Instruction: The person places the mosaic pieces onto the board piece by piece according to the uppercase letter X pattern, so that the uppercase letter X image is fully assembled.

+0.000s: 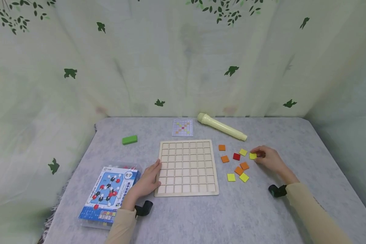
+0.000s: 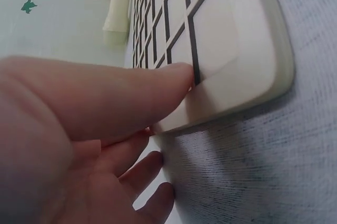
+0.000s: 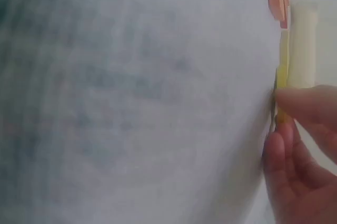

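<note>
On the grey table [image 1: 231, 217], seen from the head camera, the right hand [image 1: 269, 159] pinches a yellow tile [image 1: 252, 156] at the edge of a scatter of orange, red and yellow tiles [image 1: 236, 164]. It looks thin, stiff and light, likely smooth, best taken by its edges. The left hand [image 1: 147, 181] rests with relaxed fingers against the wooden grid board [image 1: 186, 167]. A boxed kit [image 1: 109, 195] carries print too small to read.

From the left wrist, the thumb [image 2: 131, 95] lies on the board's corner, fingers loosely spread.

From the right wrist, though blurred, fingertips [image 3: 303, 103] close on the tile's edge.
</note>
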`<state>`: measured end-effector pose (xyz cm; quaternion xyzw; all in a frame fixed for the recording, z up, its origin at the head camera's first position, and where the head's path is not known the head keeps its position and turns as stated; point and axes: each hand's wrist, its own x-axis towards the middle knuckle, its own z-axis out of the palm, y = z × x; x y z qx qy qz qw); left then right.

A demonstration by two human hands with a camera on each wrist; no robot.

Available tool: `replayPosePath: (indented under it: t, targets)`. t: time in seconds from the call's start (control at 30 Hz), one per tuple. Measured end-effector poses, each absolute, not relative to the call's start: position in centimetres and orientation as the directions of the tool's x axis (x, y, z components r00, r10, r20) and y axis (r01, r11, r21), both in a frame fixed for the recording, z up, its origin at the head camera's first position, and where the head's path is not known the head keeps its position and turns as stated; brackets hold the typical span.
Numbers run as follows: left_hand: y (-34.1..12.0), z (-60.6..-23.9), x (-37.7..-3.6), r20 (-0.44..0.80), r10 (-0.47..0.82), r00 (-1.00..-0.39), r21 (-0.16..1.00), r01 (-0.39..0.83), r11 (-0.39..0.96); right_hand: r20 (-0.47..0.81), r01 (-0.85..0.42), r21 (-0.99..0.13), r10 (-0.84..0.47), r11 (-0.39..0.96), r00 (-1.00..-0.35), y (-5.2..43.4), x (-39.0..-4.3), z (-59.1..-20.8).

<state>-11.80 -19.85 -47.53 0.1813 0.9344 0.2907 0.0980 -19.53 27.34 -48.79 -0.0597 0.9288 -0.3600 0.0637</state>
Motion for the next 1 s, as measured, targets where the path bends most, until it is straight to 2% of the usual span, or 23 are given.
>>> replayPosePath:
  t: [0.23, 0.6, 0.8, 1.0]
  targets:
    - [-20.2, -47.8, -11.8, -0.081, 0.399, -0.914, 0.588, 0.279, 0.759, -0.049, -0.117, -0.718, -0.218, 0.686, -0.975, 24.9, -20.3, -47.3]
    - [-20.2, -47.8, -11.8, -0.147, 0.369, -0.918, 0.623, 0.204, 0.755, 0.085, -0.303, -0.826, -0.426, 0.476, -0.901, 13.2, -23.4, -46.3]
    - [-20.4, -47.7, -11.8, -0.124, 0.382, -0.916, 0.633, 0.224, 0.741, 0.043, -0.293, -0.832, -0.472, 0.471, -0.88, 7.1, -24.8, -46.9]
    - [-20.7, -47.4, -12.0, -0.118, 0.407, -0.906, 0.629, 0.249, 0.736, -0.01, -0.29, -0.808, -0.503, 0.513, -0.864, 3.0, -25.1, -47.6]
